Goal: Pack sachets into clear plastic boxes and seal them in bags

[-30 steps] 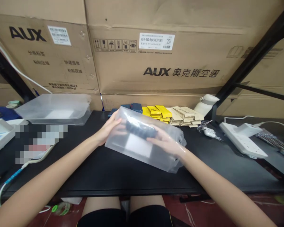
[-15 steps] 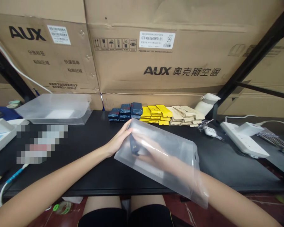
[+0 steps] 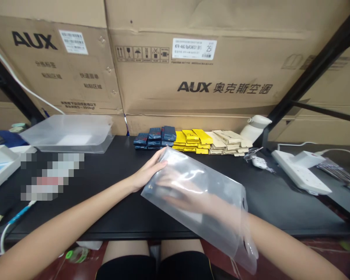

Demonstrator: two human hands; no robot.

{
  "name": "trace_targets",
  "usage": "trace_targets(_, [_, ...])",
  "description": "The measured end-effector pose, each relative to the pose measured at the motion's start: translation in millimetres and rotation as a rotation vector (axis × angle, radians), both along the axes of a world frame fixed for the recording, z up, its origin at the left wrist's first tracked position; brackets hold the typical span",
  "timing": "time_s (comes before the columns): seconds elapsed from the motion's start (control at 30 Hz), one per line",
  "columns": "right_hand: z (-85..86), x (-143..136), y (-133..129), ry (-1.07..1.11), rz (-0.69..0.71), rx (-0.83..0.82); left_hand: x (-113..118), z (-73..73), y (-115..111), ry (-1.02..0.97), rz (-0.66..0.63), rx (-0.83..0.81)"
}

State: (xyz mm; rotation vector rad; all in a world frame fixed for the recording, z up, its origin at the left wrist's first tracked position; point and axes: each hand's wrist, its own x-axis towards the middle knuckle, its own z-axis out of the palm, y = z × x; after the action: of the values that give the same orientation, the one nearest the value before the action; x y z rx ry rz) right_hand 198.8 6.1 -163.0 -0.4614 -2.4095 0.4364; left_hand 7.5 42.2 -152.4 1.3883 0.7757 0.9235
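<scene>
A translucent frosted plastic bag (image 3: pixel 198 171) with cut-out handles slants over the black table, its mouth toward the lower right. My left hand (image 3: pixel 148 171) is closed on the bag's upper left corner, the thumb lying over the plastic. My right hand (image 3: pixel 186 194) reaches inside the bag and shows blurred through it, fingers stretched toward the closed end and seemingly apart. At that end, a dark bluish packet (image 3: pixel 150 188) shows faintly through the plastic. A whitish patch lies behind my right hand.
Along the back stand stacked blue packets (image 3: pixel 154 138), yellow packets (image 3: pixel 194 140) and cream packets (image 3: pixel 229 140). A white bottle (image 3: pixel 253 128), a power strip (image 3: pixel 301 173) and a small white case (image 3: pixel 259 161) are at right. Another translucent bag (image 3: pixel 67 132) lies at left. Cardboard boxes (image 3: pixel 192 101) form the back.
The dark blue packet, earlier plain at my right fingertips inside the bag, now shows faintly at the closed end. The bag's mouth hangs slightly lower. My left thumb has shifted slightly over the corner.
</scene>
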Motion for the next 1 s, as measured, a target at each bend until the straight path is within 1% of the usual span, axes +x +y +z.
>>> trace_targets(0.1, [-0.4,0,1,-0.015,0.017,-0.027,-10,5.9,11,0.049,-0.007,-0.035])
trace_targets(0.2, [-0.1,6,8,0.002,-0.052,-0.122,-31,10.4,29,0.081,-0.013,-0.093])
trace_targets(0.23, [0.4,9,13,0.026,-0.07,-0.196,-40,11.3,35,0.086,-0.015,-0.098])
trace_targets(0.3, [1.2,15,24,0.125,-0.069,-0.438,-60,11.9,47,0.126,-0.053,-0.071])
trace_targets(0.37, [0.5,22,36,0.315,-0.069,-0.707,-78,11.4,57,0.207,-0.131,-0.06])
trace_targets(0.4, [-0.7,25,42,0.433,-0.089,-0.805,-85,10.9,60,0.241,-0.158,-0.061])
trace_targets(0.43, [-2.2,27,47,0.56,-0.13,-0.867,-91,10.3,63,0.276,-0.184,-0.061])
trace_targets(0.5, [-5.0,32,55,0.792,-0.258,-0.903,-98,9.6,66,0.359,-0.203,-0.038])
trace_targets(0.57, [-5.1,38,59,0.984,-0.428,-0.934,-101,10.0,67,0.442,-0.194,0.004])
trace_targets(0.63, [-0.6,44,63,1.151,-0.583,-0.988,-103,11.9,68,0.507,-0.191,0.048])
trace_targets(0.7, [7.1,51,67,1.294,-0.683,-1.034,-104,14.3,68,0.554,-0.212,0.076])
trace_targets(0.77, [15.0,57,70,1.392,-0.745,-1.056,-105,16.0,68,0.593,-0.225,0.087])
trace_targets(0.87, [21.2,60,74,1.428,-0.78,-1.106,-106,15.2,69,0.621,-0.199,0.098])
trace_targets(0.93, [20.6,59,74,1.419,-0.756,-1.124,-108,12.7,71,0.629,-0.136,0.111])
trace_targets(1.0, [17.8,57,73,1.401,-0.731,-1.116,-109,9.8,75,0.607,-0.01,0.096])
